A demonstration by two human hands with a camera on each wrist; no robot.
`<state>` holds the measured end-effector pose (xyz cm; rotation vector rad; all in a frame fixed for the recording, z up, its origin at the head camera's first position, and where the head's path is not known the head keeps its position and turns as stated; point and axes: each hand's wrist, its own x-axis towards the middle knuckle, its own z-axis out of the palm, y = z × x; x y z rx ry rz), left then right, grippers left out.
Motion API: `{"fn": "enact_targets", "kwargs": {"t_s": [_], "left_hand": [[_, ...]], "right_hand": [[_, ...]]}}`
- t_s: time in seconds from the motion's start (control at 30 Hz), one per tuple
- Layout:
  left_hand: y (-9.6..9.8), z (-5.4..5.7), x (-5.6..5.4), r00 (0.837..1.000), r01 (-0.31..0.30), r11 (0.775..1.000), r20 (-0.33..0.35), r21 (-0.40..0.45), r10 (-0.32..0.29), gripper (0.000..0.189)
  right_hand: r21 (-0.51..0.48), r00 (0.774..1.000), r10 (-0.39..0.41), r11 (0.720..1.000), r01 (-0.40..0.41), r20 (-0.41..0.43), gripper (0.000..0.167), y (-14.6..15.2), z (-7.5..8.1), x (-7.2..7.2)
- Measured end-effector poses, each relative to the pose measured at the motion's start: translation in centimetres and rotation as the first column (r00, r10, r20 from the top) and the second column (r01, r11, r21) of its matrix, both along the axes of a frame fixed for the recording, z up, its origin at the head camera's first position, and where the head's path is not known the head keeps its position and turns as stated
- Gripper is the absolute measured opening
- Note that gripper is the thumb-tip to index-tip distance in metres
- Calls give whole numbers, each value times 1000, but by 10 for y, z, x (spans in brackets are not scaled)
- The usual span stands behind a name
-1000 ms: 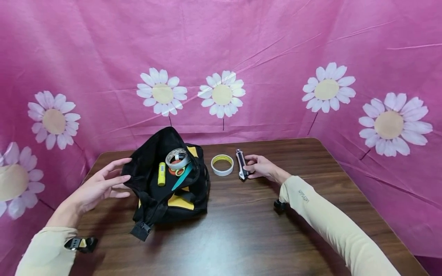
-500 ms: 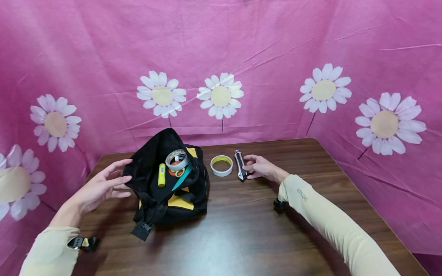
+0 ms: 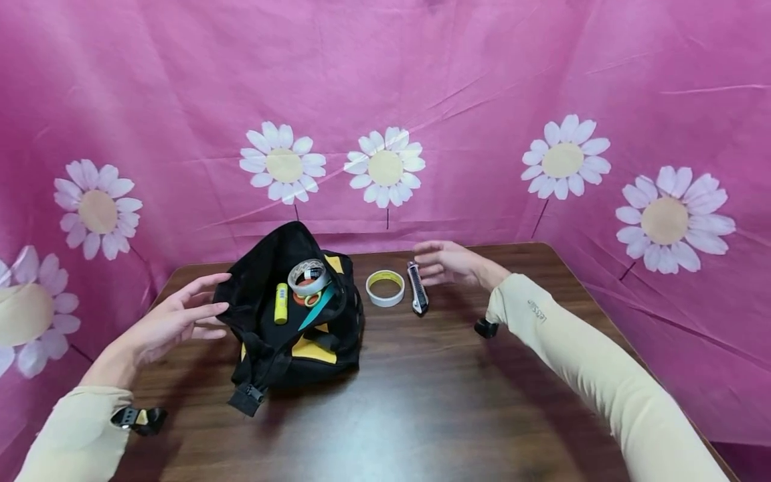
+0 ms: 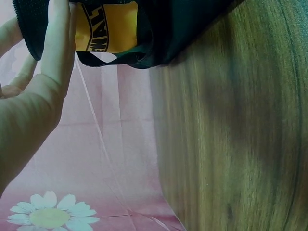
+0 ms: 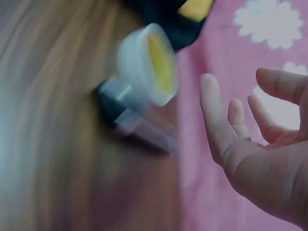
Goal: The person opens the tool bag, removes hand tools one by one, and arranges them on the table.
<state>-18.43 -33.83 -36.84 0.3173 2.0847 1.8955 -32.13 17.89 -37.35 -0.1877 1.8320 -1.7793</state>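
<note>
A black tool bag [image 3: 343, 321] with yellow panels stands unzipped at the middle left of the table. My left hand [image 3: 175, 321] pinches the edge of its opening, thumb and fingers on either side of the zipper edge in the left wrist view. My right hand [image 3: 448, 263] is raised beside a utility knife [image 3: 418, 289], fingers extended and holding nothing. The knife lies on the table, blurred in the right wrist view. Left of it is a tape roll [image 3: 385, 302] with a yellow inner core.
Inside the bag show a yellow glue stick [image 3: 281, 304], another tape roll [image 3: 295, 286], orange-and-yellow finger loops and a teal pointed strip [image 3: 317, 308]. A buckle strap [image 3: 245, 399] hangs at the bag's front. A pink daisy cloth [image 3: 482, 80] encloses the wooden table [image 3: 373, 428].
My right hand has let go of the utility knife and moved up, away from it. The knife stays on the table. My left hand keeps its place on the bag's edge.
</note>
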Motion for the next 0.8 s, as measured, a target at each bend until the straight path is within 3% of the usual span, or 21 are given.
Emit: {"fn": "enact_targets", "kwargs": {"t_s": [0.2,0.33,0.43,0.6,0.8], "left_hand": [[-2,2,-1,1000,14,1000,-17,15,-13,57],[-1,0,-3,1000,23,999,-16,33,-22,57],[0,0,-4,1000,20,999,-16,34,-20,56],[1,2,-5,1000,17,999,-16,38,-16,57],[-1,0,-4,1000,14,999,-10,29,-14,56]], "right_hand": [[-174,994,91,980,-99,-54,51,-38,63,12],[-272,986,146,949,-161,-76,50,-64,88,21],[-313,976,196,925,-215,-91,50,-88,95,27],[-349,965,248,900,-260,-79,48,-129,94,34],[-361,965,257,897,-255,-42,43,-168,86,40]]}}
